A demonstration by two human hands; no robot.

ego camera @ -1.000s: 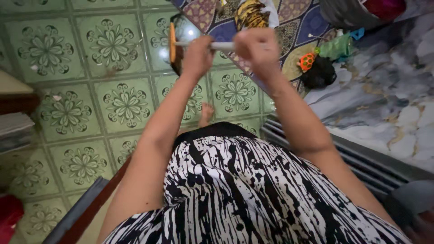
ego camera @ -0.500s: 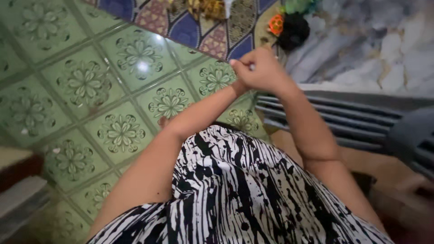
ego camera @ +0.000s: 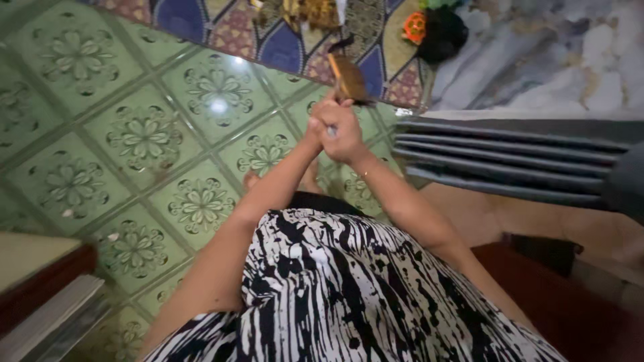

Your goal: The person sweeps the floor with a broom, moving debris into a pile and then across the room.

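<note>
nearest the camera: black-and-white streaked garment (ego camera: 349,295) fills the bottom of the frame, both bare forearms run up from it. left edge, low: corner of a brown-edged piece of furniture (ego camera: 40,281) with pale flat sheets stacked under it. right, low: dark red surface (ego camera: 570,315), kind unclear. no container close by shows any contents.

mid frame: left hand (ego camera: 316,127) and right hand (ego camera: 345,134) pressed together, touching, both grips closed tight around a thin pale handle (ego camera: 332,131), only a sliver of it shows between the fingers. from the top of the fists sticks up the brush (ego camera: 347,77): flat orange-brown head, tilted, dark bristles along one side, blurred. held in the air over the floor, not touching anything else. a bare foot (ego camera: 310,179) shows under the wrists on the green flower-pattern tile floor (ego camera: 144,137), glare spot on one tile.

right of the hands: dark grey ribbed panel (ego camera: 510,161), horizontal slats, beside the marble-look surface (ego camera: 550,60).

far, top: patterned mat (ego camera: 282,40) in blue, red and yellow on the floor, something yellowish-brown lying on it, too blurred to tell. at its right corner a black bag (ego camera: 443,33) with an orange item (ego camera: 414,28) touching it, bag contents not visible.
</note>
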